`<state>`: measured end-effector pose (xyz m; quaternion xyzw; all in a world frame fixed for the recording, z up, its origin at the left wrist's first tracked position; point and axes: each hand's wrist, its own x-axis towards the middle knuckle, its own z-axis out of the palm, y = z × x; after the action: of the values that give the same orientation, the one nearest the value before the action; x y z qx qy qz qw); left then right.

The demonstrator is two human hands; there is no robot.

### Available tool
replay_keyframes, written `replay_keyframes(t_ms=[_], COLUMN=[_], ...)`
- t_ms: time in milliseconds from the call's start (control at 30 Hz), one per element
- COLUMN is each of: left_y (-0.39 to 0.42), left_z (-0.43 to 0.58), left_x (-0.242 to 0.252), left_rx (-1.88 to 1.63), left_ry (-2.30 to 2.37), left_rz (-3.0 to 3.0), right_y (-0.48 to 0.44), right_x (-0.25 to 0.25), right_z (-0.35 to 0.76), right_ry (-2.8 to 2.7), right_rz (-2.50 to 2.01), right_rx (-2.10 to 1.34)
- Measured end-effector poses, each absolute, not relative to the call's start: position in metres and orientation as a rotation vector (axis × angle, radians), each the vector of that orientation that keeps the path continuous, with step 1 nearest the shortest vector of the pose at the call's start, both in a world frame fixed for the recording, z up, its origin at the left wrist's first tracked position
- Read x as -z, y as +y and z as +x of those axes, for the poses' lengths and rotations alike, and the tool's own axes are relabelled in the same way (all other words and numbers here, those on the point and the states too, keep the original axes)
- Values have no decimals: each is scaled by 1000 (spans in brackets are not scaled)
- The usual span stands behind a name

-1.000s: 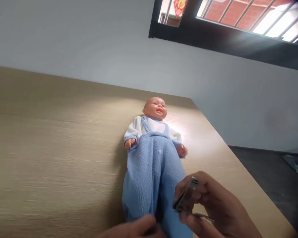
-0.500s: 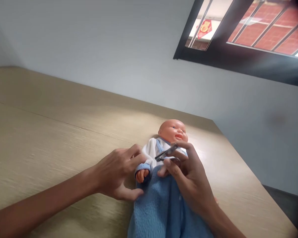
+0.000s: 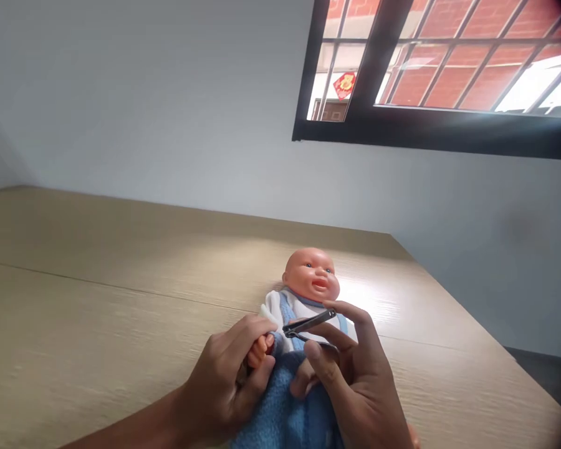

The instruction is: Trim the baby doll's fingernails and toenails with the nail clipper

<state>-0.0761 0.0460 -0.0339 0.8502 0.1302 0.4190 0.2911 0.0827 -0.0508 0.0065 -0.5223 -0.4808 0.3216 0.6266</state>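
A baby doll (image 3: pixel 311 274) in a white and blue outfit lies on its back on the wooden table (image 3: pixel 98 337), its head toward the wall. My left hand (image 3: pixel 227 368) is closed around the doll's hand (image 3: pixel 260 351), whose orange fingers show between my thumb and fingers. Over the doll's chest, my right hand (image 3: pixel 359 368) holds a metal nail clipper (image 3: pixel 311 322) with its lever raised. The clipper's jaws point left toward the doll's hand and look apart from it. My right fingers partly hide the clipper's lower body.
Behind the table rises a pale grey wall (image 3: pixel 168 112). A dark-framed window (image 3: pixel 430 128) with bars is at the upper right. The table's right edge (image 3: pixel 453 290) slopes down toward me, with a dark floor (image 3: pixel 546 374) beyond it.
My left hand has closed on the doll's hand, which it was only beside before. The right hand still holds the nail clipper near it. The camera view has tilted and shifted.
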Motion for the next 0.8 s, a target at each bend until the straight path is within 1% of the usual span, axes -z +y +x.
replay_keyframes(t_ms=[233, 567, 633, 800], left_y=[35, 33, 33, 37], left_z=[-64, -61, -63, -64], left_x=[40, 49, 50, 50], left_rx=[-1271, -1314, -1315, -1292], left_ry=[471, 395, 382, 372], left_rz=[2223, 2115, 2125, 2128], right_y=[-53, -61, -63, -62], right_x=[-6, 1, 4, 19], right_z=[83, 79, 78, 76], right_ry=[-1177, -1320, -1348, -1432], right_rz=[-1177, -1168, -1182, -1155], right_rx=[-737, -482, -400, -55])
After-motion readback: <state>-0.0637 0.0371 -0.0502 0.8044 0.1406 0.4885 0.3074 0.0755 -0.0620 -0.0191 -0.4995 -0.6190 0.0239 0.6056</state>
